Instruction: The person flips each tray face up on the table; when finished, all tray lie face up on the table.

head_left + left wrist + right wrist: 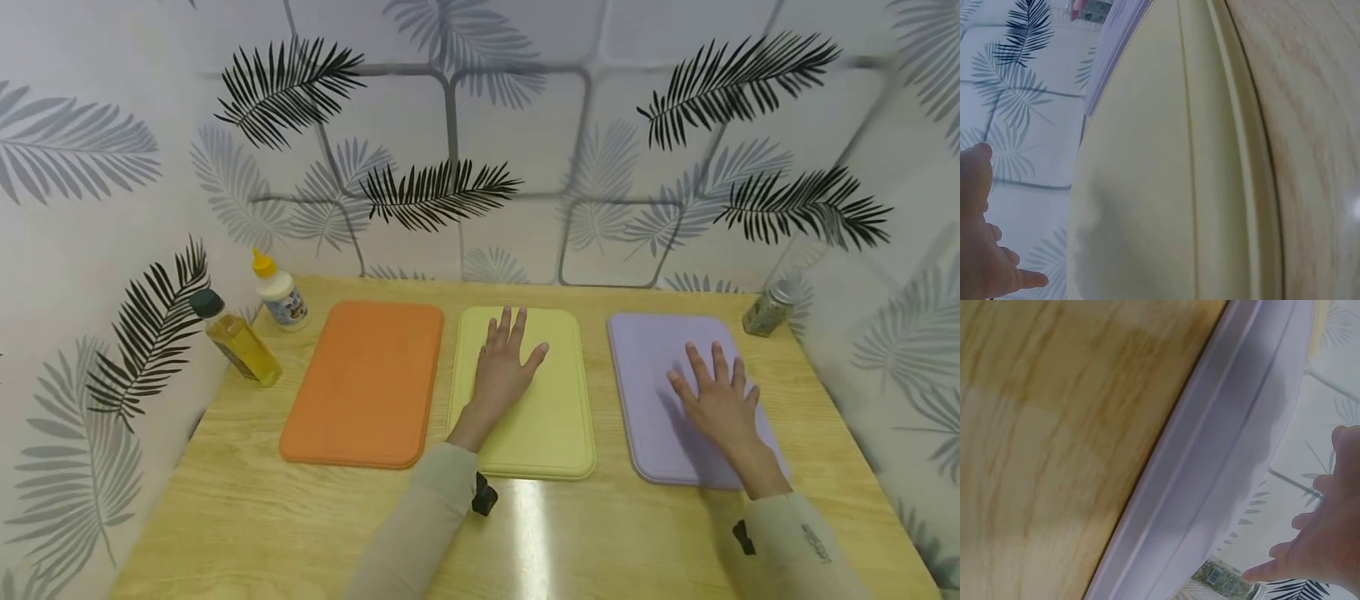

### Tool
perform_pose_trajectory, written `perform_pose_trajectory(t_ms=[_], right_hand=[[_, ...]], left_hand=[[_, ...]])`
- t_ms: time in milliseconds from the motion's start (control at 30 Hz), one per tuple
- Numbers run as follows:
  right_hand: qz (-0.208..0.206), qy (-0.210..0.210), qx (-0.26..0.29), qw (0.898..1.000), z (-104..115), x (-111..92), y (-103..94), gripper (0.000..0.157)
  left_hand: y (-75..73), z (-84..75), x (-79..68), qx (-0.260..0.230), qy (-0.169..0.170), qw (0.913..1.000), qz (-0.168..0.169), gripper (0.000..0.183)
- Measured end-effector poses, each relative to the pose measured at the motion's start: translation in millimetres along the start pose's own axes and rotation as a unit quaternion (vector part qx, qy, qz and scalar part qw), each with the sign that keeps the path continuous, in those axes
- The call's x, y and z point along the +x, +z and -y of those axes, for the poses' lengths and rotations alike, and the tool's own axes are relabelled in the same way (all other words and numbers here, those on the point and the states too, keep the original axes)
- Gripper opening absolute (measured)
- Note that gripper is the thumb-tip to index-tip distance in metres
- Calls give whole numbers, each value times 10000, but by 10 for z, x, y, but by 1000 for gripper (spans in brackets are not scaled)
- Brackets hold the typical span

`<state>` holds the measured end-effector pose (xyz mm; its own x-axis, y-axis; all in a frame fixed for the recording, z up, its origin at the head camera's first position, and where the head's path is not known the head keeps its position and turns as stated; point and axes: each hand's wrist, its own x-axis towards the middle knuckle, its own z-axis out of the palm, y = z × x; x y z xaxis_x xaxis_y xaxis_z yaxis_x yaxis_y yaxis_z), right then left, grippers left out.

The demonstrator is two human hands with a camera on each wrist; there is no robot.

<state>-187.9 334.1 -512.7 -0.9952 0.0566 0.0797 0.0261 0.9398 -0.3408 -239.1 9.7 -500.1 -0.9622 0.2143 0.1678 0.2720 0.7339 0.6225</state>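
Note:
My left hand (501, 371), fingers spread and straight, is over the yellow board (547, 425) in the middle of the table. Above the purple board (652, 417) on the right is my right hand (720, 404), its fingers also fanned out, with a shadow falling on the board. Neither hand holds anything. The left wrist view has the left hand (985, 231) at the lower left, beside the yellow board's surface. In the right wrist view the right hand (1322, 531) shows at the right, apart from the purple board (1229, 450).
An orange board (363, 383) lies left of the yellow one. At the table's left edge stand an oil bottle (243, 346) with a dark cap and a white glue bottle (282, 298) with a yellow tip. A small lidded jar (770, 310) sits at the back right. Leaf-patterned walls enclose the table.

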Motion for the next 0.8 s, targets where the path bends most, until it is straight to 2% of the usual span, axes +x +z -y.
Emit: perform_pose_trajectory(t_ms=[167,367,667,800], right_hand=[[-51,69,27,10000,-26,-19,-21,68],[-2,120,136,9998,-74,-29,15,69],[133,332,301,9989,-178,-43,33,71],[183,423,344,9983,-220,-35,56,71]], left_hand=[[123,-103,15,-162,-16,9997,155,70],[256,-204,44,-129,28,9996,255,69],[460,-455,48,-910,-11,9946,489,67],[542,-588,46,-955,45,9939,548,67]])
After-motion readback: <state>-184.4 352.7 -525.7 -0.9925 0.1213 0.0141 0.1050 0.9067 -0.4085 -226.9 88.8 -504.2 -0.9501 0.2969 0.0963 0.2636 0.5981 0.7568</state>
